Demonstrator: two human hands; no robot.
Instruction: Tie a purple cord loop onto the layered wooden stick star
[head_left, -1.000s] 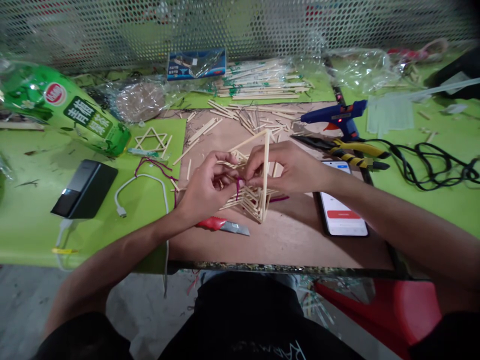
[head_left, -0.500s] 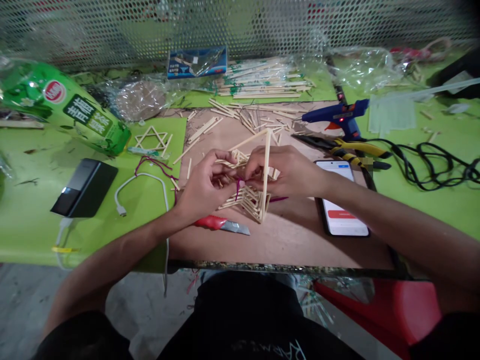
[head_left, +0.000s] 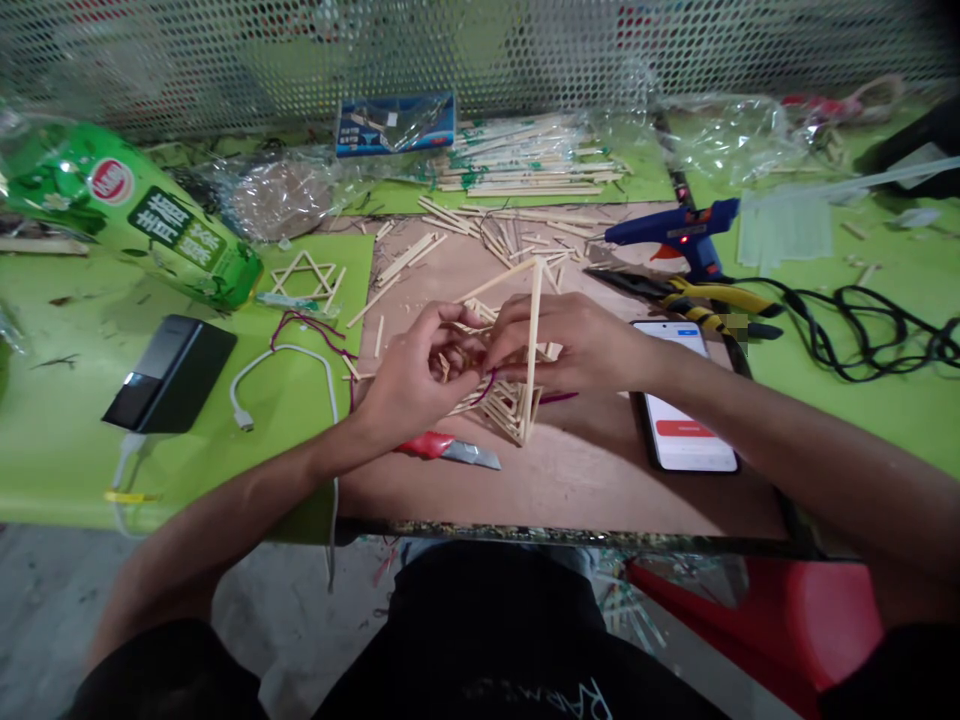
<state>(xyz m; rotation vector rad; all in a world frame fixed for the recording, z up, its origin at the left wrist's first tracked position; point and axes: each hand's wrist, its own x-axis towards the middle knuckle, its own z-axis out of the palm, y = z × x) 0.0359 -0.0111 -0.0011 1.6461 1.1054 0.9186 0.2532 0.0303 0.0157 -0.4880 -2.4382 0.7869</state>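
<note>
Both hands meet over a lattice frame of glued wooden sticks [head_left: 506, 410] on a brown board. My left hand [head_left: 420, 365] is closed, its fingertips pinching a purple string [head_left: 487, 385]. From the other side my right hand [head_left: 566, 340] reaches in behind a tall upright stick of the frame, its fingers closed at the same string. The fingertips touch or nearly touch, and partly hide the string and the frame's middle. A red-handled utility knife [head_left: 457, 450] lies just in front of the frame.
Right of the hands lie a phone [head_left: 682, 420], yellow-black pliers [head_left: 675, 290] and a blue glue gun [head_left: 675, 230] with its cord. Loose sticks [head_left: 409, 258] lie behind. At left are a green tea bottle [head_left: 142, 220], a power bank [head_left: 171, 375] and a white cable [head_left: 330, 375].
The fingers have shifted slightly at the string. Its purple end, which hung down between the hands, now curves beneath the fingertips. The stick frame stays in place.
</note>
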